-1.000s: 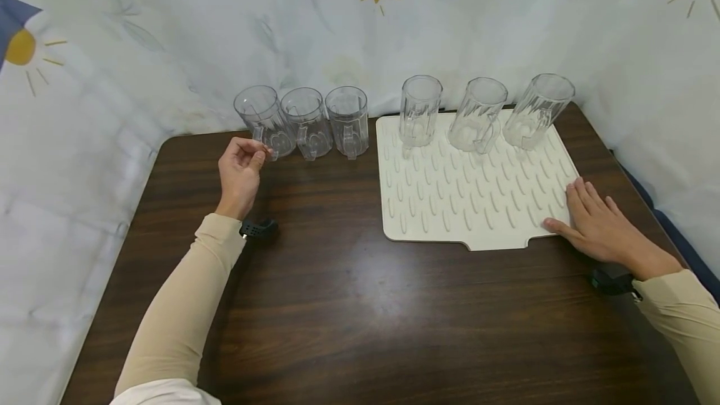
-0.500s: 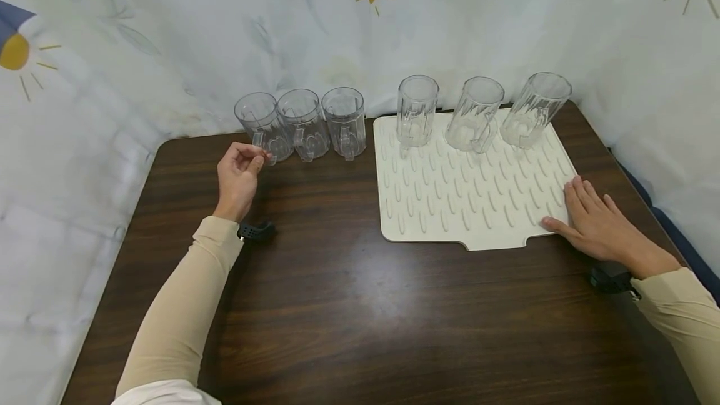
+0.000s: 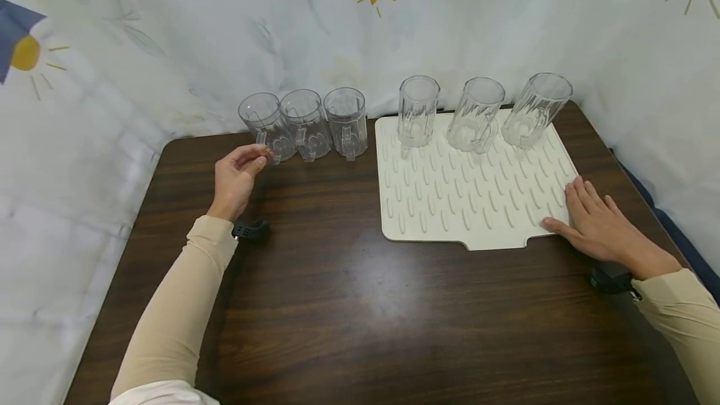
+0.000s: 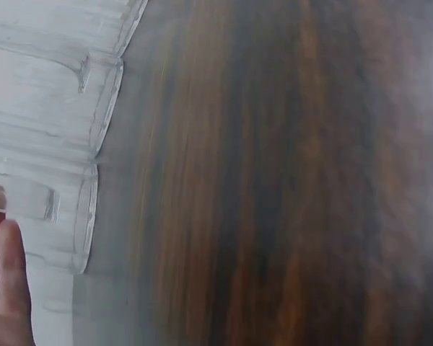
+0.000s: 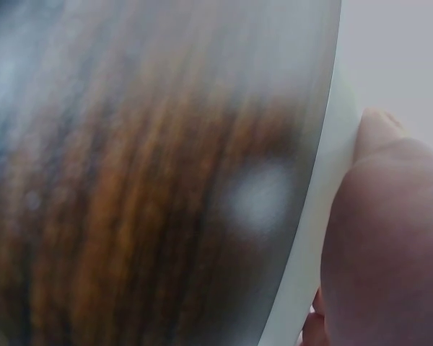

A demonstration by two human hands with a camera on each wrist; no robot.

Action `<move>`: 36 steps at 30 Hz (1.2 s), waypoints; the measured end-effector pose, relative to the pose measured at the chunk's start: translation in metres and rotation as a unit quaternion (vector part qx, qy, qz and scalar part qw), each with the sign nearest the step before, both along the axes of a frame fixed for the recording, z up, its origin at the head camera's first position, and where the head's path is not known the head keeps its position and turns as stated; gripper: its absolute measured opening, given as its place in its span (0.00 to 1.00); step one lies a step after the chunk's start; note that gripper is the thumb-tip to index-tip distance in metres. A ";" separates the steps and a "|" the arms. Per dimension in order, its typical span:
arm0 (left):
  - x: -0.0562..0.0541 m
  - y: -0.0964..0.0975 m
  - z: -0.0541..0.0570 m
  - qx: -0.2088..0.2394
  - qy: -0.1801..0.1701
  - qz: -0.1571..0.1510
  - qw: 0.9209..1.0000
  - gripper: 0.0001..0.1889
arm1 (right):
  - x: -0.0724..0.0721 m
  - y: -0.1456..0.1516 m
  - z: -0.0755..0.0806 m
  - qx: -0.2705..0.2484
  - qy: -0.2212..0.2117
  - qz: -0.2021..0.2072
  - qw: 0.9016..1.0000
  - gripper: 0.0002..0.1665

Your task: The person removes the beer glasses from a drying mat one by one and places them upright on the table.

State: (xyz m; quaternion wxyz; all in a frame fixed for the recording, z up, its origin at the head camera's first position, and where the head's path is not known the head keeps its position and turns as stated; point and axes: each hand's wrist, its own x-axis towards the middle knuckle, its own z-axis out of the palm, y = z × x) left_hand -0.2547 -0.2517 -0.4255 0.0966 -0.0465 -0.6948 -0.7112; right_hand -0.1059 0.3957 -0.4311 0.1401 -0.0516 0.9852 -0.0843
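At the left end of a row of clear beer mugs, my left hand (image 3: 236,180) pinches the handle of the leftmost mug (image 3: 270,124) between thumb and fingers. That mug stands upright against a second mug (image 3: 306,120), with a third mug (image 3: 345,120) just to its right. In the left wrist view, fingertips (image 4: 13,263) show at the mug handle. My right hand (image 3: 599,224) lies flat with its fingers straight on the near right corner of a cream ridged drying mat (image 3: 427,205). Its thumb (image 5: 390,238) appears over the mat's edge in the right wrist view.
Three more clear mugs, a left one (image 3: 418,111), a middle one (image 3: 475,114) and a right one (image 3: 537,111), stand along the mat's back edge. A white patterned cloth (image 3: 197,49) hangs behind the dark wooden table (image 3: 349,317).
The leftmost mug has shifted slightly nearer and toward its neighbour, with my left hand on its handle. My left wrist has swung a little to the left. The right hand stays in place.
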 end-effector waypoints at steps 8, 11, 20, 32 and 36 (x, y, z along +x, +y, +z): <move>0.008 -0.008 0.017 -0.028 -0.019 0.036 0.999 0.21 | 0.001 0.002 0.004 0.004 -0.014 0.005 1.000 0.61; 0.009 -0.007 0.028 -0.003 -0.007 0.056 0.998 0.19 | 0.001 0.003 0.004 0.005 -0.018 0.006 1.000 0.61; 0.013 0.015 0.066 0.035 0.048 0.050 0.997 0.15 | 0.001 0.003 0.003 -0.005 -0.018 0.008 1.000 0.61; 0.019 0.078 0.096 -0.028 0.065 -0.039 0.997 0.13 | 0.002 0.001 0.006 -0.016 -0.016 0.009 1.000 0.62; 0.018 0.101 0.100 -0.053 0.073 -0.064 0.994 0.14 | 0.002 0.001 0.006 -0.013 -0.019 0.006 1.000 0.62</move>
